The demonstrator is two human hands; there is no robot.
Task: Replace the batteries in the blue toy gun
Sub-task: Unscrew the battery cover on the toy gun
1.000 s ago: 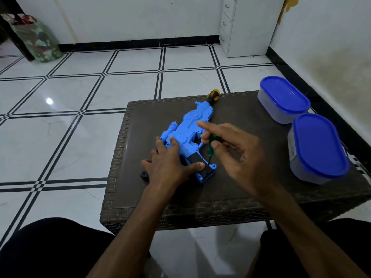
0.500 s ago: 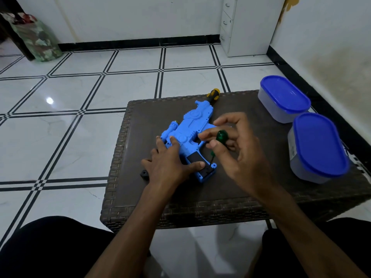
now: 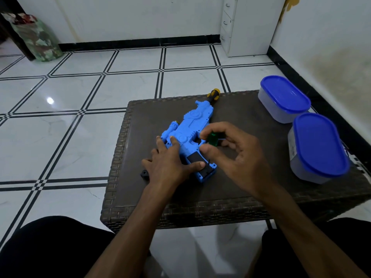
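The blue toy gun (image 3: 188,135) lies flat on the dark woven desk (image 3: 251,189), its grip showing an open black compartment and its muzzle tipped yellow and black. White floor tiles with black lines surround the desk, and two blue-lidded containers (image 3: 301,125) sit right of the gun. The left hand (image 3: 170,163) presses flat on the gun's rear, while the right hand (image 3: 234,157), just right of the grip, pinches a green-handled screwdriver (image 3: 212,139).

Two blue-lidded tubs (image 3: 285,99) (image 3: 319,147) sit on wicker table (image 3: 251,189).
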